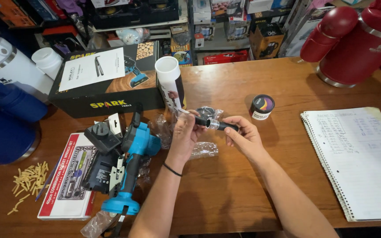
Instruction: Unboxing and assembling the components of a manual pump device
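Leftmost, beside the left hand (182, 134), lies a blue-and-black cordless power tool (126, 163). Both hands grasp a slim black cylindrical part with a clear band (214, 124) between them, the right hand (243, 137) pinching its end; a small round black jar (262, 107) stands just beyond.

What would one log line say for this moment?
left hand: holds black rod | right hand: holds rod's other end | beside: blue power tool, small round tin | surface: wooden table

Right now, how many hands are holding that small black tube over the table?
2: the left hand grips the near end of the black tube, and the right hand pinches its far end. No other hands are in view.
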